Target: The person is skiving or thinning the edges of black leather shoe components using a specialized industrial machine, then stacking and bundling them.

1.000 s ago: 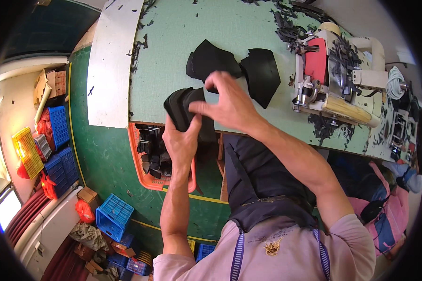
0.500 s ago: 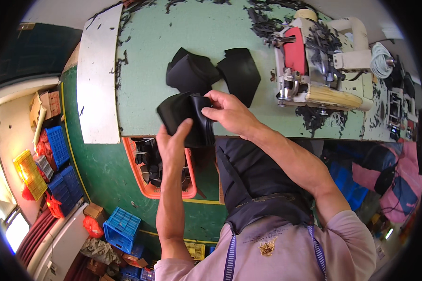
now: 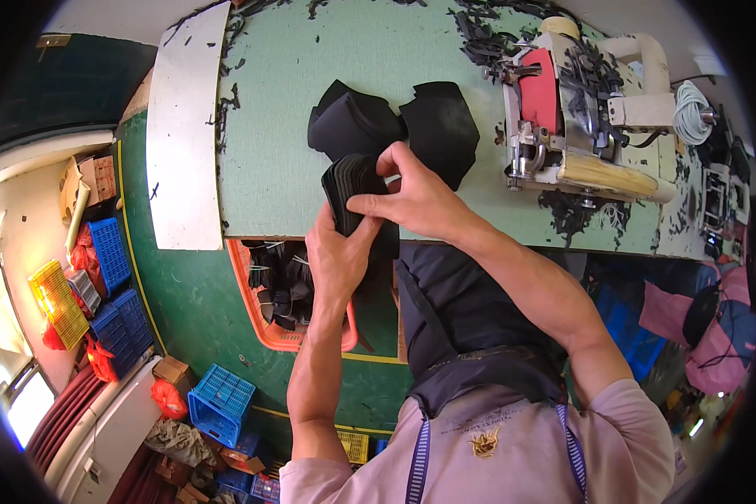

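Note:
Between both hands I hold a stack of black cut pieces [image 3: 353, 186] over the near edge of the green tabletop, its layered edges fanned upward. My left hand [image 3: 342, 249] grips the stack from below and the left, thumb pointing right. My right hand [image 3: 416, 191] pinches its right side with thumb and fingers. Just beyond lie more black pieces: a small overlapping pile [image 3: 354, 122] on the left and a flat angular one [image 3: 442, 130] on the right. Part of the stack is hidden behind my hands.
A sewing-type machine [image 3: 554, 109] with a red plate stands on the right of the green table [image 3: 277, 50], black scraps [image 3: 567, 214] around it. Below the front edge an orange basket [image 3: 265, 328] holds black pieces. Blue crates [image 3: 218, 403] stand on the floor at the left.
The stack has been turned so its layered edges now face up, and my left hand has shifted right and closer to my right hand. The whole view has shifted slightly.

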Motion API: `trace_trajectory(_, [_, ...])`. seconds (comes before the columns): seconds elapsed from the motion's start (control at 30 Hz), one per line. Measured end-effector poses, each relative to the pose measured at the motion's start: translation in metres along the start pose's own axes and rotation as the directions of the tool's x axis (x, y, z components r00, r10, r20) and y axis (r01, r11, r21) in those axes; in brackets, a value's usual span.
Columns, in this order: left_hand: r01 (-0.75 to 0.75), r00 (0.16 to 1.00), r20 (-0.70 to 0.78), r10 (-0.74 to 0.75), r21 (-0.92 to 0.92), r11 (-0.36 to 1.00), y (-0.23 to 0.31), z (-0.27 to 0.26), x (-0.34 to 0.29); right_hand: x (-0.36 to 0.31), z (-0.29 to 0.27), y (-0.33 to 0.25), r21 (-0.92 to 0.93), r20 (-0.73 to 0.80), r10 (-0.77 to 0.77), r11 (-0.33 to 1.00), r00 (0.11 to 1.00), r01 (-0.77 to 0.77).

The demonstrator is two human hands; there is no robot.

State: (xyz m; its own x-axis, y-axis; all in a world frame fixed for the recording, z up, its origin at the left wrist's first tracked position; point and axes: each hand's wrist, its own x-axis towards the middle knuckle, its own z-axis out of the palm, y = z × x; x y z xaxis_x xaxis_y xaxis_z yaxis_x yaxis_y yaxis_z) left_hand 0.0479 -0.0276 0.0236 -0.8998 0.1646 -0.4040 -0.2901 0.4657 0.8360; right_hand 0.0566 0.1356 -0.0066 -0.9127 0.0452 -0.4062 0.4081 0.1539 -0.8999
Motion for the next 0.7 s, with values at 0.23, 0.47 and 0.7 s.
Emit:
trace_trajectory(0.23, [0.143,0.986,0.149,-0.080,-0.484,0.863,-0.019,-0.015,0.000,0.004,-0.005,-0.015,0.321,0.210,0.180,0.916,0.961,-0.242])
trace_trajectory(0.47, [0.217,0.976,0.120,-0.182,-0.618,0.755,-0.029,-0.014,0.004,0.013,0.012,-0.007,0.212,0.108,0.157,0.961,0.982,-0.178])
trace_trajectory(0.7, [-0.035,0.966,-0.256,-0.039,-0.277,0.960,-0.047,-0.018,0.005,0.056,0.019,-0.016,-0.727,-0.278,-0.636,0.629,0.720,0.275])
